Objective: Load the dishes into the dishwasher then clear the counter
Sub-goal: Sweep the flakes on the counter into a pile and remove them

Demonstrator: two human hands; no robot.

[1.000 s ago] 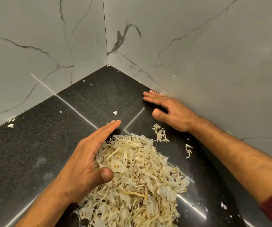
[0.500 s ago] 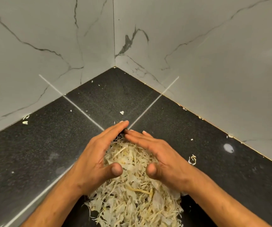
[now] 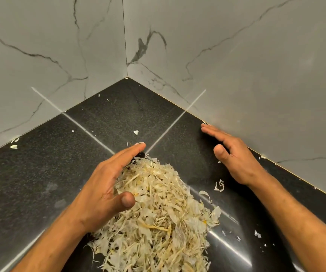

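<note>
A heap of pale, papery peel scraps lies on the black speckled counter in a wall corner. My left hand stands on edge against the heap's left side, fingers together and straight, thumb resting on the scraps. My right hand is flat-fingered and open, apart from the heap, its fingertips close to the right wall where it meets the counter. Neither hand holds anything. No dishes or dishwasher are in view.
Grey marble-look walls close the corner at the back and right. Small stray scraps lie around: one curl right of the heap, a fleck beyond my left fingertips, bits by the left wall.
My right hand has left the heap, where it met my left fingertips, and swung out right to the wall's foot. My left hand has stayed against the heap.
</note>
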